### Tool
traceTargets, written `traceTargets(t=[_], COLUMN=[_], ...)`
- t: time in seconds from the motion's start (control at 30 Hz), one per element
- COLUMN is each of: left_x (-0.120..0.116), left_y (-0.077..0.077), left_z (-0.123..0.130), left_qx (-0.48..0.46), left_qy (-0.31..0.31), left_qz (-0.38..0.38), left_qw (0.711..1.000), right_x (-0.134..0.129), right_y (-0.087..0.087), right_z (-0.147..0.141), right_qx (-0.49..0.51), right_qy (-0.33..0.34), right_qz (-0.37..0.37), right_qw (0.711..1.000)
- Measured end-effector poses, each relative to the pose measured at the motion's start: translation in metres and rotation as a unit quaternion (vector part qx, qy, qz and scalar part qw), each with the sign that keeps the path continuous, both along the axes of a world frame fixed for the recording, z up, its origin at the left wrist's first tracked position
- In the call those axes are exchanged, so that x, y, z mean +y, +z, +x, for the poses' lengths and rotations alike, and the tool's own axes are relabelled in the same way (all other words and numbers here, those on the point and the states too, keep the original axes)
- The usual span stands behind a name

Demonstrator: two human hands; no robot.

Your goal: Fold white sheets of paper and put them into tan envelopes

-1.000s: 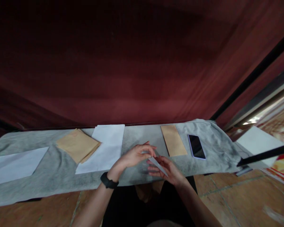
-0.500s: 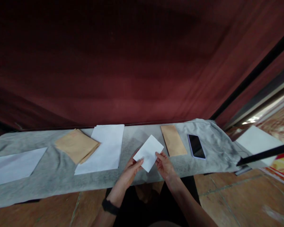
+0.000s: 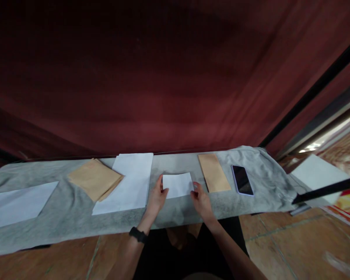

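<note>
A small white sheet of paper (image 3: 177, 185), seemingly folded, is held level between my two hands, close over the grey cloth. My left hand (image 3: 156, 199) grips its left edge, thumb in front and fingers behind. At the opposite edge, my right hand (image 3: 202, 200) pinches the paper near its lower corner with bent fingers. A brown envelope (image 3: 214, 173) lies just beyond my right hand. To the left of my left hand is a stack of white paper (image 3: 134, 182).
Several brown envelopes (image 3: 95, 178) overlap the white stack. Another white sheet (image 3: 20, 204) lies far left. A phone (image 3: 242, 180) rests right of the single envelope. Grey cloth (image 3: 265, 186) covers the narrow table, against a dark red wall (image 3: 163, 97). A black bar (image 3: 326, 192) crosses at right.
The white paper has turned from a slanted position to nearly square with the table and moved lower toward the cloth. My hands have shifted to its left and right edges.
</note>
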State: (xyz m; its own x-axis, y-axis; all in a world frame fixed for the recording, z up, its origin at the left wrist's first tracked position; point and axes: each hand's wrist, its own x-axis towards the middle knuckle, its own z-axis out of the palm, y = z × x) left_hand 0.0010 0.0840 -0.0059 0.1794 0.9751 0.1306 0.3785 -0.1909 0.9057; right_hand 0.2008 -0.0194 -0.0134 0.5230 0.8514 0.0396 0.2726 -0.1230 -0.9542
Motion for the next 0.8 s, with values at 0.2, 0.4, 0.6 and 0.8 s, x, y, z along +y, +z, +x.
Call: traceTargets(t=[0.2, 0.4, 0.6, 0.8], left_x=[-0.016, -0.021, -0.032, -0.072], left_y=[-0.008, -0.015, -0.015, -0.026], left_z=[0.000, -0.003, -0.002, 0.019], left_qx=[0.127, 0.173, 0.227, 0.314], left_qy=[0.001, 0.000, 0.026, -0.091], left_qz=[0.072, 0.104, 0.177, 0.273], left_qw=[0.989, 0.979, 0.957, 0.905], right_x=[-0.003, -0.005, -0.010, -0.017], right_y=[-0.010, -0.015, -0.009, 0.003], right_z=[-0.008, -0.010, -0.009, -0.020], right_qx=[-0.247, -0.361, -0.394, -0.441], right_qy=[0.034, 0.056, 0.078, 0.082], right_qz=[-0.040, -0.067, -0.084, -0.037], right_qw=[0.968, 0.929, 0.912, 0.893])
